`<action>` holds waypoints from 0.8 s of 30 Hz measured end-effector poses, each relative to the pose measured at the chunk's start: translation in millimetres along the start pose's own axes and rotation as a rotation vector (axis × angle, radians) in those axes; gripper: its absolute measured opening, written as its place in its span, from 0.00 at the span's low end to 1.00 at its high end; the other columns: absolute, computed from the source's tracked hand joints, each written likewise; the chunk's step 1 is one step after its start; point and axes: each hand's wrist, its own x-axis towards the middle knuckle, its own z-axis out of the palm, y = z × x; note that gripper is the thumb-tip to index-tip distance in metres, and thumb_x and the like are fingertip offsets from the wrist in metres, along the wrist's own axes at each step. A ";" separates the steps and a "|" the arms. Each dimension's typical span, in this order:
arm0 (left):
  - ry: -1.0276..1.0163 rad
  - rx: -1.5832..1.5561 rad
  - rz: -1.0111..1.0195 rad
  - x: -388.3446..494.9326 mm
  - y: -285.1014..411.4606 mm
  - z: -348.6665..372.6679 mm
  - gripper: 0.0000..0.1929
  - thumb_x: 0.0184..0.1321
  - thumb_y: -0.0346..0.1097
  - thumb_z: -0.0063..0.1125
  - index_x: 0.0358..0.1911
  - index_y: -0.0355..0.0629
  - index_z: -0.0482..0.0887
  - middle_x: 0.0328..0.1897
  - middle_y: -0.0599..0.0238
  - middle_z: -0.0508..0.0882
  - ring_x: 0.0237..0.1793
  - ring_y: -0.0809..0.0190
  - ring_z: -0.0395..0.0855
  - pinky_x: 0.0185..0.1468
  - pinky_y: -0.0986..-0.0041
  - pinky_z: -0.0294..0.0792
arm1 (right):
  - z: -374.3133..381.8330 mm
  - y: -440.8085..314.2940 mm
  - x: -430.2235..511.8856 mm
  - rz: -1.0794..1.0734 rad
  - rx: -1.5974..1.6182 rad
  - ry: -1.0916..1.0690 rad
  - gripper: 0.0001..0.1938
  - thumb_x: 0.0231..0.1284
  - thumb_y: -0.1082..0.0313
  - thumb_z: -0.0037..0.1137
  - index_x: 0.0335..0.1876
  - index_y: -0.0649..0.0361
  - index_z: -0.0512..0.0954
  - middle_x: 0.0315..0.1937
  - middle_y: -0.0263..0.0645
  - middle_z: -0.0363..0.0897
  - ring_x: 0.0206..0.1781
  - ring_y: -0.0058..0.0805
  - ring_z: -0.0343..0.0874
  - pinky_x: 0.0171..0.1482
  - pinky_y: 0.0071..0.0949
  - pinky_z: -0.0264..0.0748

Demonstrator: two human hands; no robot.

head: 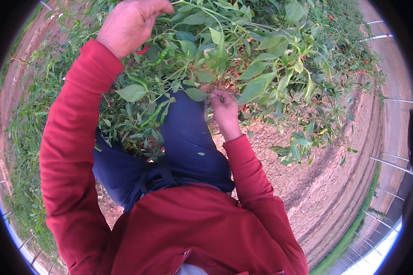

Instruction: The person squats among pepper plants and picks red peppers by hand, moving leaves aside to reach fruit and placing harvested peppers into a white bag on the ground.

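Chili pepper plants spread in front of me. My left hand (134,25) is raised at the top, its curled fingertips at a green plant stem (189,5); they appear closed on it. Below that hand hang a red chili pepper (143,50) and a green chili pepper (137,81). My right hand (224,106) is lower, over the soil beside my knee, with thumb and fingers bent together near the tip of a leaf (196,94); whether it grips anything cannot be told. More green chilies (155,114) hang over my trousers, left of that hand.
Leafy branches (258,82) hang to the right, with red chilies (362,72) farther off. Cracked bare soil (282,175) lies at the lower right. Curved metal hoops (392,165) stand along the right edge. Dense pepper foliage (27,165) runs down the left.
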 end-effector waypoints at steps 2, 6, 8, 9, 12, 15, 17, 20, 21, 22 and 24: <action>0.053 0.054 0.105 2.6 8.2 -1.7 0.19 0.66 0.14 0.54 0.55 0.42 0.88 0.43 0.62 0.87 0.37 0.59 0.85 0.46 0.69 0.80 | 17.5 27.6 52.3 0.026 -0.061 0.020 0.11 0.73 0.65 0.66 0.50 0.64 0.88 0.37 0.37 0.89 0.42 0.25 0.86 0.47 0.33 0.81; -0.011 0.043 0.035 7.8 26.4 -13.4 0.19 0.63 0.14 0.54 0.52 0.41 0.88 0.46 0.54 0.89 0.44 0.48 0.90 0.49 0.64 0.81 | 29.4 92.9 121.8 0.085 0.006 0.000 0.13 0.73 0.61 0.66 0.49 0.63 0.88 0.42 0.40 0.91 0.46 0.28 0.87 0.50 0.35 0.82; 0.016 0.094 0.097 9.2 32.7 -16.8 0.19 0.62 0.13 0.54 0.52 0.41 0.88 0.46 0.54 0.88 0.44 0.46 0.89 0.49 0.63 0.81 | 29.8 113.2 141.8 0.209 0.053 -0.005 0.12 0.73 0.61 0.66 0.49 0.63 0.88 0.42 0.39 0.90 0.45 0.28 0.86 0.49 0.35 0.82; 0.009 0.098 0.096 9.8 34.0 -18.1 0.19 0.62 0.13 0.54 0.52 0.41 0.88 0.46 0.54 0.88 0.44 0.46 0.89 0.49 0.63 0.81 | 28.6 119.5 147.4 0.191 -0.039 -0.041 0.12 0.73 0.61 0.66 0.49 0.63 0.88 0.41 0.39 0.90 0.45 0.27 0.86 0.49 0.35 0.81; -0.090 0.054 -0.024 7.5 33.3 -19.7 0.18 0.66 0.14 0.54 0.53 0.40 0.88 0.49 0.56 0.89 0.45 0.53 0.89 0.48 0.67 0.80 | 20.8 123.4 160.4 0.214 -0.155 -0.080 0.12 0.73 0.61 0.66 0.49 0.62 0.87 0.41 0.38 0.89 0.44 0.27 0.85 0.48 0.34 0.80; 0.006 0.054 0.137 12.3 21.2 -17.2 0.13 0.64 0.18 0.57 0.48 0.40 0.89 0.41 0.56 0.89 0.39 0.51 0.90 0.41 0.65 0.81 | 8.6 114.3 173.5 0.228 -0.231 -0.108 0.12 0.73 0.62 0.66 0.49 0.62 0.87 0.40 0.38 0.89 0.43 0.26 0.84 0.47 0.34 0.79; -0.040 0.023 0.078 5.9 19.9 -21.0 0.14 0.66 0.17 0.56 0.49 0.39 0.89 0.43 0.57 0.89 0.41 0.52 0.90 0.42 0.66 0.81 | 2.0 108.7 181.3 0.224 -0.271 -0.122 0.11 0.73 0.62 0.66 0.49 0.62 0.87 0.39 0.37 0.88 0.42 0.26 0.84 0.46 0.33 0.78; -0.091 -0.017 0.020 -1.9 17.9 -25.3 0.14 0.68 0.17 0.54 0.51 0.38 0.89 0.46 0.57 0.90 0.43 0.55 0.89 0.44 0.68 0.80 | -5.8 107.1 183.3 0.233 -0.309 -0.136 0.11 0.73 0.62 0.66 0.49 0.62 0.86 0.39 0.37 0.87 0.41 0.25 0.83 0.45 0.33 0.77; -0.102 -0.029 0.007 -3.1 17.4 -25.0 0.14 0.69 0.17 0.53 0.51 0.37 0.89 0.47 0.57 0.90 0.44 0.55 0.89 0.45 0.68 0.80 | -8.3 106.8 184.7 0.232 -0.318 -0.138 0.11 0.73 0.62 0.66 0.49 0.62 0.86 0.39 0.37 0.87 0.41 0.25 0.82 0.44 0.32 0.77; -0.113 -0.034 -0.005 -3.0 16.4 -24.1 0.14 0.70 0.16 0.53 0.52 0.37 0.89 0.48 0.57 0.90 0.44 0.56 0.89 0.45 0.69 0.80 | -10.5 107.7 183.3 0.234 -0.327 -0.140 0.11 0.73 0.62 0.66 0.50 0.61 0.86 0.38 0.37 0.87 0.40 0.25 0.82 0.44 0.32 0.77; -0.136 -0.036 -0.020 0.4 15.1 -21.2 0.15 0.71 0.16 0.52 0.53 0.36 0.88 0.49 0.57 0.90 0.46 0.58 0.88 0.46 0.70 0.80 | -14.2 109.2 183.8 0.240 -0.344 -0.142 0.11 0.72 0.62 0.67 0.50 0.61 0.86 0.38 0.36 0.87 0.39 0.24 0.82 0.43 0.32 0.76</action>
